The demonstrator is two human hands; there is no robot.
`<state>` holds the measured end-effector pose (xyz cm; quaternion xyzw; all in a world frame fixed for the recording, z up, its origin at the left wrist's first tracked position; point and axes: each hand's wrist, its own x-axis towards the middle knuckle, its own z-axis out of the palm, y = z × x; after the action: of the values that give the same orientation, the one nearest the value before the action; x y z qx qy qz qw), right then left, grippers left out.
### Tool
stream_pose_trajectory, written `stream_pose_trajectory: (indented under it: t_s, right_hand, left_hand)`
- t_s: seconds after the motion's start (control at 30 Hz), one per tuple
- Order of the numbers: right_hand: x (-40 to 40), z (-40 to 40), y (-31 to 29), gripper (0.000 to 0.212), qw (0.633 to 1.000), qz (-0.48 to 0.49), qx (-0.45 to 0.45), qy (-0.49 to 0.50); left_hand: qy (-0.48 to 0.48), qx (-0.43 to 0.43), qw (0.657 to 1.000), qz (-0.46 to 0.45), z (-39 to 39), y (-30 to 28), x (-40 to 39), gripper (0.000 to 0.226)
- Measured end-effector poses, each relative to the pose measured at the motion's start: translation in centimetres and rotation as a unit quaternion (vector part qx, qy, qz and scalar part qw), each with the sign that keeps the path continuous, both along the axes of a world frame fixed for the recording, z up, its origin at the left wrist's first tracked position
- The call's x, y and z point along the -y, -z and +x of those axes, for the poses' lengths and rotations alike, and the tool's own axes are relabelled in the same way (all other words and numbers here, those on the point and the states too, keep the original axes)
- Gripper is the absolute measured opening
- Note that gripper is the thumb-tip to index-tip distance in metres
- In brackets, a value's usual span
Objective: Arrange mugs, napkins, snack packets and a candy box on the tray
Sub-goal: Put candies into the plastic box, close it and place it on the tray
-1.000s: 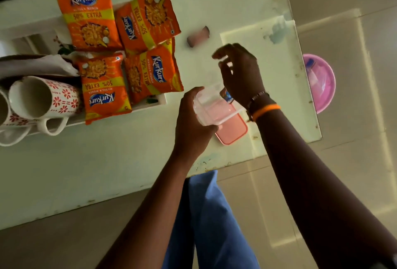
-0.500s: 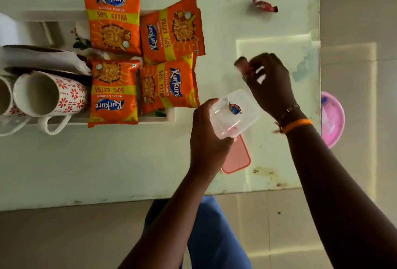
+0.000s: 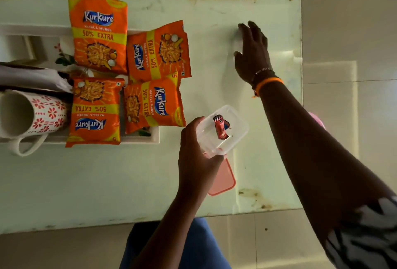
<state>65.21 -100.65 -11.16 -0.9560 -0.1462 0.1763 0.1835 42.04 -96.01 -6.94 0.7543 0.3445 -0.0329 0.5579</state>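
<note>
One box: the clear candy box point(image 3: 222, 131) sits in the left hand point(image 3: 197, 157), fingers wrapped round its near corner; light, stiff, smooth plastic, best gripped by the walls.
Candy: one red wrapped sweet point(image 3: 220, 126) lies inside.
Lid: pink lid point(image 3: 223, 179) flat on the tabletop point(image 3: 86, 182), just beside the box.
Tray: tray point(image 3: 154, 138) holds four soft, crinkly snack packets point(image 3: 153, 103) and a breakable mug point(image 3: 34, 114).
Right hand: right hand point(image 3: 252, 53) spread, palm down, far across the tabletop; possibly covering a sweet, hidden.

You have one view, from your head: it looks steeply down, close over the pale tabletop point(image 3: 107, 182), whose far edge runs along the top, your knees showing at the bottom.
</note>
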Motion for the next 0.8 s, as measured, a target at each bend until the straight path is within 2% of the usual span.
stream_pose_trajectory:
  t_s: [0.07, 0.17, 0.23, 0.3, 0.37, 0.5, 0.6, 0.67, 0.73, 0.8]
  right_hand:
    - [-0.4, 0.6, 1.2, 0.061, 0.998, -0.056, -0.004, 0.003]
    - [0.1, -0.6, 1.6, 0.039, 0.992, -0.097, 0.082, 0.007]
    - [0.9, -2.3, 1.5, 0.026, 0.996, -0.058, 0.057, 0.028]
    - [2.0, -4.3, 0.9, 0.017, 0.996, 0.018, -0.023, 0.087]
    - [2.7, -6.9, -0.5, 0.014, 0.988, 0.085, -0.041, 0.12]
    - [3.2, -12.9, -4.4, 0.007, 0.979, 0.181, -0.039, 0.09]
    - [3.6, -16.5, -6.1, 0.01, 0.978, 0.184, -0.079, 0.051]
    - [4.2, -17.7, -6.3, 0.006, 0.971, 0.205, -0.064, 0.101]
    - [4.9, -18.5, -5.7, 0.012, 0.955, 0.215, -0.038, 0.202]
    - [5.5, -19.5, -4.8, 0.019, 0.948, 0.184, -0.013, 0.26]
  left_hand:
    - [0.003, -0.001, 1.0, -0.006, -0.3, 0.2, 0.1, 0.077]
    - [0.006, -0.003, 1.0, -0.001, -0.7, 0.2, 0.0, 0.075]
    - [0.007, 0.0, 1.0, 0.002, -0.8, 0.1, -0.1, 0.073]
    - [0.008, 0.004, 1.0, 0.0, -1.0, 0.0, -0.4, 0.072]
    - [0.011, 0.007, 1.0, -0.002, -1.3, -0.1, -0.7, 0.072]
    - [0.018, 0.008, 1.0, -0.015, -2.0, -0.3, -1.3, 0.073]
    - [0.026, 0.003, 0.999, -0.025, -2.7, -0.3, -2.0, 0.075]
    - [0.025, 0.001, 0.999, -0.041, -3.5, -0.3, -2.6, 0.076]
    - [0.03, -0.006, 0.998, -0.051, -4.6, -0.4, -3.2, 0.078]
    - [0.037, -0.012, 0.998, -0.049, -5.9, -0.3, -3.8, 0.08]
